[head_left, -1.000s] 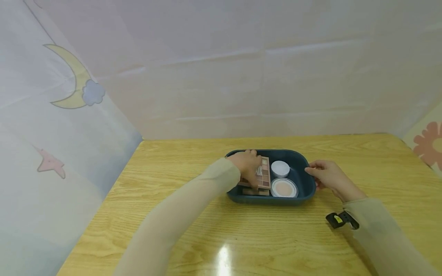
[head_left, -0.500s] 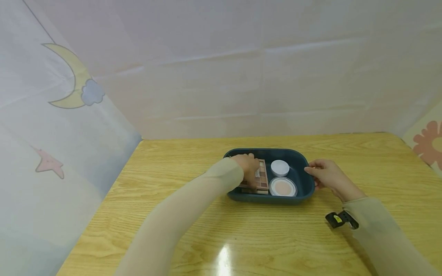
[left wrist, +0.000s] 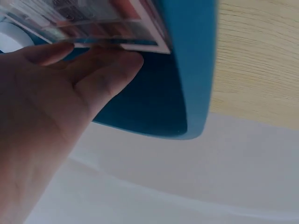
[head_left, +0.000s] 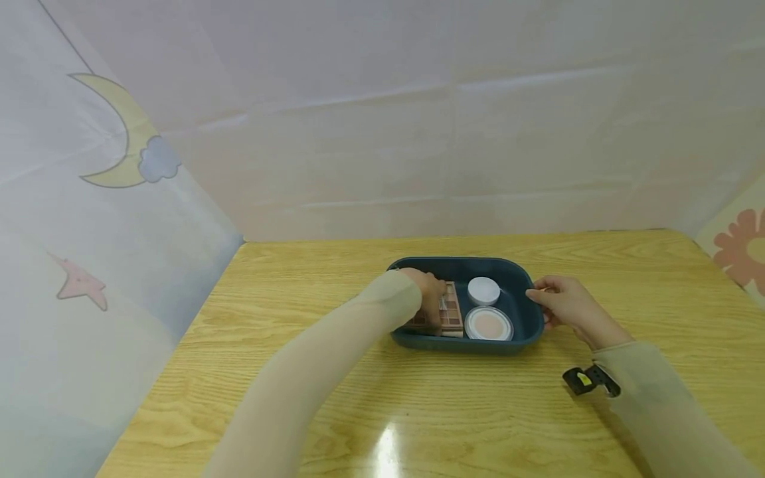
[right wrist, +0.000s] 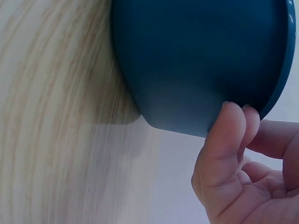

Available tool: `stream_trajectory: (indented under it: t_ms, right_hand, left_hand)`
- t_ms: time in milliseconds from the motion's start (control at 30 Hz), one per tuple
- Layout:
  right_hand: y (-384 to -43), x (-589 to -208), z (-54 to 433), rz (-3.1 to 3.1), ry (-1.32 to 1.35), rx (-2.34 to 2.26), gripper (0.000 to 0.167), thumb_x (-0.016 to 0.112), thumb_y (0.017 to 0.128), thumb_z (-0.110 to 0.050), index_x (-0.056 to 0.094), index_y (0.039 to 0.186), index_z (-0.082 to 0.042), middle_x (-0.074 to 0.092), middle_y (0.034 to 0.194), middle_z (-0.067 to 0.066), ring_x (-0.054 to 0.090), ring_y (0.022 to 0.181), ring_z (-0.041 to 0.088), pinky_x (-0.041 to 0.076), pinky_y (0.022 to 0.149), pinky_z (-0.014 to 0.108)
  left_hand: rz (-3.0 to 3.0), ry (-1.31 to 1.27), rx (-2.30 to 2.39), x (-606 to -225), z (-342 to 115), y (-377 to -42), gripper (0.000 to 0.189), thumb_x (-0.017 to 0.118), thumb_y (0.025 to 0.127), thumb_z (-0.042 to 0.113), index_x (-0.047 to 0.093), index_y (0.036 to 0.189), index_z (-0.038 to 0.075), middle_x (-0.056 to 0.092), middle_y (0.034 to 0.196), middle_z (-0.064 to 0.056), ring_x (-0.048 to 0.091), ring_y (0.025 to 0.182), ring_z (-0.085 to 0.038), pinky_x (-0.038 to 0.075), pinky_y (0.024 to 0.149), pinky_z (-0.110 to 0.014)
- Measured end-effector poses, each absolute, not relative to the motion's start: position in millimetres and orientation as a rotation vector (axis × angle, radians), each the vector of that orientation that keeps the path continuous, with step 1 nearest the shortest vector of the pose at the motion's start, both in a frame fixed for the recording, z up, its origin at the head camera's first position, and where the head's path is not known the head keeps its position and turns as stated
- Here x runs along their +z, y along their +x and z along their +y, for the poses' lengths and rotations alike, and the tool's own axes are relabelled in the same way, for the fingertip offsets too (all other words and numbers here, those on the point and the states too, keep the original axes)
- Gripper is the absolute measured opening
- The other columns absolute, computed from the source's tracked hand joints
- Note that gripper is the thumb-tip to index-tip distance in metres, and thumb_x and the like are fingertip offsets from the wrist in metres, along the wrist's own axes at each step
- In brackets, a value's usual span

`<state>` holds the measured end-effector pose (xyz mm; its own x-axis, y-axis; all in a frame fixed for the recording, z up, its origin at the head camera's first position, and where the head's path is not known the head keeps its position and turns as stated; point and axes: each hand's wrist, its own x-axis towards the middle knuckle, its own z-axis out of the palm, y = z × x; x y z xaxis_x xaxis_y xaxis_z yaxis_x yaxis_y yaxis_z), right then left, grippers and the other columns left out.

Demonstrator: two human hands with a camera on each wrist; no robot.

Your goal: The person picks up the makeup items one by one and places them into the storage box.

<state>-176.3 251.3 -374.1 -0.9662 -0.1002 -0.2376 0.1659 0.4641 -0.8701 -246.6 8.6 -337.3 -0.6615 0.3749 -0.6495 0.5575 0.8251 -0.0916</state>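
Observation:
An oval dark blue tub [head_left: 466, 346] stands on the wooden table. Inside its left half lies an eyeshadow palette [head_left: 452, 309], its pans facing up under a clear sheet. My left hand [head_left: 427, 299] reaches down over the palette and grips it across, fingers at the far edge; the hand hides its left part. In the left wrist view the fingertips [left wrist: 133, 60] touch the palette's edge [left wrist: 149, 48]. To the right of the palette sit a white round jar [head_left: 483, 291] and a round compact [head_left: 489, 324]. My right hand [head_left: 564, 302] pinches the tub's right-end rim.
Around the tub spreads the yellow wood-grain tabletop [head_left: 335, 411]. A pale cloth wall [head_left: 358, 166] rises at its back edge, and a printed cloth [head_left: 54, 219] stands on the left. A black strap device [head_left: 592, 380] is on the right wrist.
The left hand and the palette have shifted slightly toward me. A narrow brown item at the near wall is now mostly covered. The right hand stays on the rim.

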Motion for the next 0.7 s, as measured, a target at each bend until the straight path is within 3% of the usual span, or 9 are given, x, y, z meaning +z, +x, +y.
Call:
stream_trajectory:
  t_ms: [233,600,700]
  right_hand:
    - [-177,-375,250,2.466,0.056,-1.502,0.039,0.046,0.103,-0.011,0.04,0.125,0.021,0.051,0.074,0.005,0.053,0.058,0.012,0.054,0.053,0.03]
    - [-177,-374,249,2.485,0.051,-1.483,0.038,0.046,0.103,-0.011,0.041,0.124,0.02,0.05,0.072,0.004,0.053,0.057,0.012,0.054,0.053,0.029]
    - [-177,-374,249,2.488,0.044,-1.476,0.038,0.046,0.103,-0.012,0.041,0.124,0.02,0.05,0.072,0.004,0.053,0.057,0.012,0.054,0.053,0.029]
  left_hand:
    - [2.328,0.68,-0.288,-337,7,-249,0.087,0.077,0.076,0.055,0.038,0.15,0.029,0.035,0.153,0.008,0.038,0.136,-0.016,0.041,0.102,-0.036]
    - [2.47,0.857,-0.393,-338,9,-238,0.091,0.077,0.078,0.05,0.033,0.153,0.024,0.048,0.144,0.003,0.048,0.128,-0.015,0.044,0.1,-0.033]
    - [2.506,0.887,-0.475,-335,9,-234,0.082,0.076,0.078,0.054,0.044,0.147,0.023,0.053,0.137,0.002,0.053,0.118,-0.014,0.047,0.095,-0.032]
